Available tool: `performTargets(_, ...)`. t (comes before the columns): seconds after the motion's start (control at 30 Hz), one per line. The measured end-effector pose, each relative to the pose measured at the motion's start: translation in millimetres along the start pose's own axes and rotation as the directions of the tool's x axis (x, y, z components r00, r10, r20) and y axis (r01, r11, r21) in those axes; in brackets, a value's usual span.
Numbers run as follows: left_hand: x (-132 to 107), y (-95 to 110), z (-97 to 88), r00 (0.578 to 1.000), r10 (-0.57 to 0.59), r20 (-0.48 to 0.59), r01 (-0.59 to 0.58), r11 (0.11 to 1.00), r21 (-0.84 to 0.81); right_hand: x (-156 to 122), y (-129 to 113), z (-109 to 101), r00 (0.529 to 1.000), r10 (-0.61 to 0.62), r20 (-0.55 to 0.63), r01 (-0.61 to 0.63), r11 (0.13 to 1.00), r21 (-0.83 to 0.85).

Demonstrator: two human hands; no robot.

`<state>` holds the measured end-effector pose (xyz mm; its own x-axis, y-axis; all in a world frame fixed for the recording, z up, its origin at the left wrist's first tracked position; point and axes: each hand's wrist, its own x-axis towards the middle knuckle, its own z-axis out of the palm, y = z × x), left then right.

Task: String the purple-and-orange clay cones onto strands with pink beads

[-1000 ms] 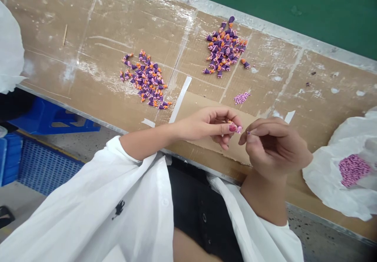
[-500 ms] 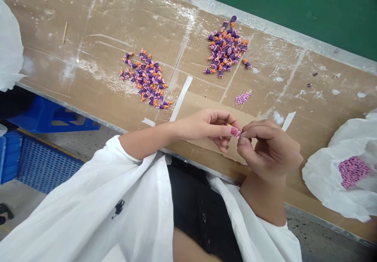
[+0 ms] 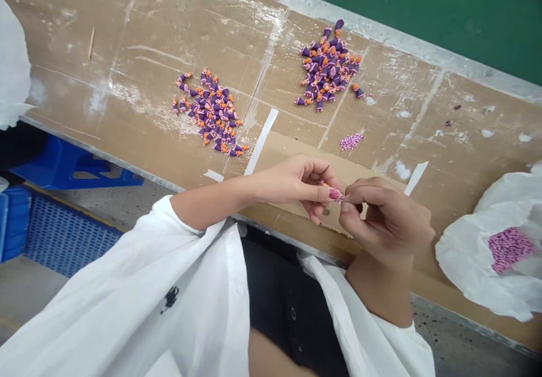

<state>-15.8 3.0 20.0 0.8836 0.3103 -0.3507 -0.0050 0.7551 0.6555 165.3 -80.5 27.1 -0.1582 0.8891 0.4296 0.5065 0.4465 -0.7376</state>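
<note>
My left hand [image 3: 300,182] is closed in a pinch on a small figurine [image 3: 340,197]. Only bits of pink and orange show past the thumb, and the rest of it is hidden by the fingers. Against its right end, the thumb and forefinger of my right hand [image 3: 387,216] are pinched together. Whatever lies between those fingertips is too small to make out. Both hands hover above a flat cardboard sheet [image 3: 292,147] near the table's front edge. Beyond them lies a little heap of tiny pink pieces [image 3: 351,141].
Purple, pink and orange figurines form a left pile [image 3: 215,112] and a far pile [image 3: 328,69]. At right, crumpled white paper [image 3: 461,253] holds many pink pieces [image 3: 508,248]. A thin stick [image 3: 92,43] lies far left. A blue stool [image 3: 63,165] stands below the table.
Both hands stay together in nearly the same spot. The held figurine has tilted slightly, and the right fingertips have shifted a little down and left. The view has drifted slightly.
</note>
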Motion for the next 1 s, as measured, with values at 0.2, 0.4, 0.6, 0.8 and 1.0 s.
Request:
performTargets(0.2, 0.4, 1.0, -1.5, 0.999, -0.019, 0.034, 0.019, 1.000, -0.024, -0.7, 0.8, 2.7, 0.999, -0.032, -0.011, 0.032, 0.999, 0.009)
performTargets(0.4, 0.3, 0.7, -3.1, 0.998, -0.028, 0.049, 0.029, 0.999, -0.023, -0.5, 0.9, 5.6, 0.998, -0.052, -0.023, 0.052, 0.999, -0.012)
performTargets(0.6, 0.6, -0.9, 0.0, 0.997, -0.007, 0.077, 0.011, 0.999, -0.048, -1.3, 2.5, -1.3, 0.999, -0.011, -0.031, 0.012, 0.999, 0.052)
performTargets(0.8, 5.0, 10.9, -7.6, 0.975, 0.118, -0.190, -0.122, 0.993, -0.010, -7.9, 11.1, -5.8, 0.970, 0.025, -0.242, -0.015, 0.999, 0.043)
performTargets(1.0, 42.5, 61.1, -32.6, 0.815, 0.191, -0.548, -0.115, 0.979, 0.170, -9.0, 11.1, -4.3, 0.974, -0.031, -0.225, 0.019, 0.998, -0.056)
